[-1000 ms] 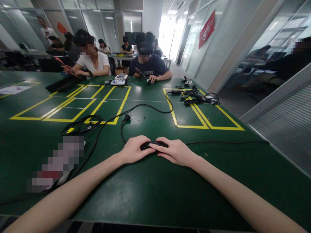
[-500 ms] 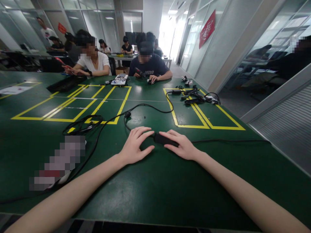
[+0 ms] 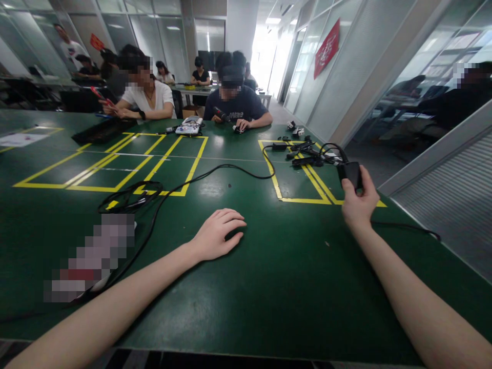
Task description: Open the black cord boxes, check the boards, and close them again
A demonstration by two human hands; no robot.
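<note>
My right hand (image 3: 360, 204) grips a black power adapter (image 3: 349, 174) and holds it up at the right side of the green table. A black cord (image 3: 407, 225) runs out below this hand toward the table's right edge. Just behind the adapter lies a tangle of black cables and adapters (image 3: 305, 154), partly inside the yellow tape lines. Near the middle of the table rests my left hand (image 3: 219, 234), palm down with its fingers loosely apart and nothing in it.
On the left, a coiled black cable (image 3: 130, 197) lies behind a blurred power strip (image 3: 94, 256). A long cord (image 3: 226, 166) crosses the green table (image 3: 269, 302). Two people sit opposite, with a white device (image 3: 189, 126) and a black tray (image 3: 102, 131) near them.
My right hand has lifted the power adapter from the table's middle and carried it to the right, beside the cable pile. My left hand stays almost in place, now apart from the adapter.
</note>
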